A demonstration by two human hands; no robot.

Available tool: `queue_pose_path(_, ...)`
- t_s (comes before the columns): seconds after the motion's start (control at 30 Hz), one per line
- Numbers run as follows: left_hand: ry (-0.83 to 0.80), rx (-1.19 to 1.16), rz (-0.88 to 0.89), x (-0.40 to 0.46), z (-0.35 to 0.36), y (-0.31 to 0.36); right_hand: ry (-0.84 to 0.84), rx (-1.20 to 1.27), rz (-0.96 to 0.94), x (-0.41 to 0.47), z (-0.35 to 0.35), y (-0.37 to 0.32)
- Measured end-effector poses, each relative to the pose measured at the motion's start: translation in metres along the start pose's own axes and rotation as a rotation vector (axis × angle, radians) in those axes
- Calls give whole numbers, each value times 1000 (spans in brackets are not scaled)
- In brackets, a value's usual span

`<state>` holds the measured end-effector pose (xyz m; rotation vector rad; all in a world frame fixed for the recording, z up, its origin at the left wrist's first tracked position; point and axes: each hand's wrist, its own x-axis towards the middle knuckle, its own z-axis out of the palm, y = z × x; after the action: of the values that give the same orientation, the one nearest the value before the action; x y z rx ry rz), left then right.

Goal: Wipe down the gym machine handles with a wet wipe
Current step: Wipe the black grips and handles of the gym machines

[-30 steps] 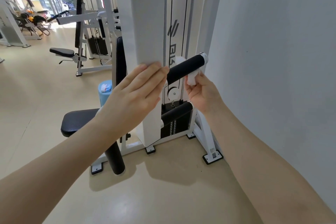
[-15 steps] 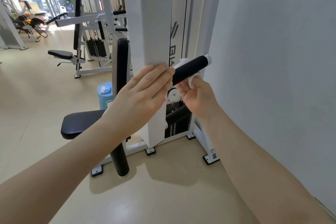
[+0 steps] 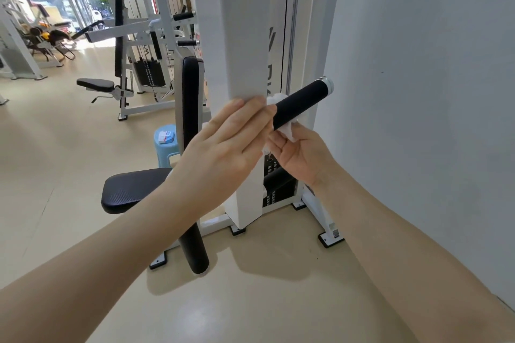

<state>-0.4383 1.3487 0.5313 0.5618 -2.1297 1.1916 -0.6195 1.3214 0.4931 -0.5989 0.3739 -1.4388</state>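
A grey wall (image 3: 432, 92) fills the right side, and a pale beige floor (image 3: 55, 175) runs off to the left toward bright windows. Against the wall stands the white gym machine (image 3: 239, 36), its broad upright column rising out of view, with a dark weight stack (image 3: 278, 186) low behind it and a steel guide rod (image 3: 292, 22) beside the column. A black backrest pad (image 3: 190, 97) stands upright to the column's left, above a black seat (image 3: 131, 188), and a black roller pad (image 3: 193, 248) slants down to the floor beneath it. A second white machine (image 3: 131, 36) stands farther back on the left.

The left hand (image 3: 223, 147) lies flat against the column's lower front, its grip apart with fingers straight and close together, fingertips reaching the base of the handle. The black foam handle (image 3: 299, 101) juts up and to the right from behind those fingers, ending in a silver cap (image 3: 327, 83). The right hand (image 3: 301, 156) is just below the handle, its grip clamped on the white wet wipe (image 3: 289, 131), which is bunched against the handle's underside near its lower end; a bit of wipe also shows above the handle there. A blue stool (image 3: 163, 153) behind the seat carries a small packet (image 3: 166, 136).
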Motion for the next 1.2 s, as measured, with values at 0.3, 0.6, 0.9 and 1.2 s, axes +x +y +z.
queue_pose_path(0.3, -6, -9, -6, 2, 0, 2, -178, -210, 50, 5, 3, 9)
queue_pose_path(0.6, -8, 6, 1, -1, 1, 1, 137, -102, -91, -12, 8, 10)
queue_pose_path(0.9, 1, 56, 33, -1, 4, 2, 687, -1080, -858, -7, 22, -29)
queue_pose_path(1.2, 13, 47, 34, 0, 0, 3, 145, -1954, -1014, -2, 20, -51)
